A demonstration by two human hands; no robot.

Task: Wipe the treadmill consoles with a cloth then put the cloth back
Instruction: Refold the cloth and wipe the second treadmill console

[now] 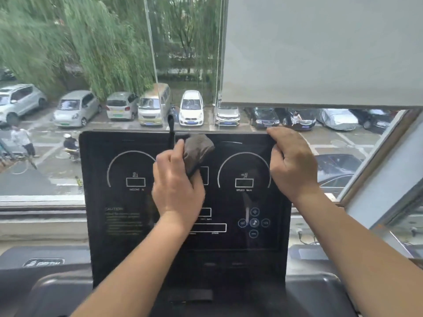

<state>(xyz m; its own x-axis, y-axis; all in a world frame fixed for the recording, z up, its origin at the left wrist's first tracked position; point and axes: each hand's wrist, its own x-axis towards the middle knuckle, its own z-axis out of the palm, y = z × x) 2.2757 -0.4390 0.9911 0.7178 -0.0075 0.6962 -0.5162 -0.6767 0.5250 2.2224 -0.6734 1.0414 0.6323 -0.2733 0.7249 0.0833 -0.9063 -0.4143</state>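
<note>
Brown-grey cloth (198,153) sits bunched in your left hand (177,186), pressed against the upper middle of the black treadmill console (128,225). Your left fingers (176,152) are curled together around the lower part of the cloth, the thumb along its left side, so the wad sticks out toward 1 o'clock from your knuckles and nearly reaches the console's top edge.

Your right hand (291,163) grips the console's top edge toward the 1 o'clock corner. Its fingers (280,136) are folded over that edge, close together, with the thumb lying down the front of the screen. It holds only the console.

On the glossy face you can see two white arc gauges: one at 9 o'clock from the cloth, marked for incline, and one between your two hands, marked SPEED. A cluster of round buttons (254,223) lies at 5 o'clock from the cloth, beneath your right wrist. Faint caution text shows at 7 o'clock, too blurred to read in full.

A thin black strap (171,133) hangs over the top edge just beside the cloth, at its 10 o'clock.

Beyond the console is a window with a grey roller blind (320,53) half lowered at 1 o'clock, and parked cars (191,108) and willow trees outside.
</note>
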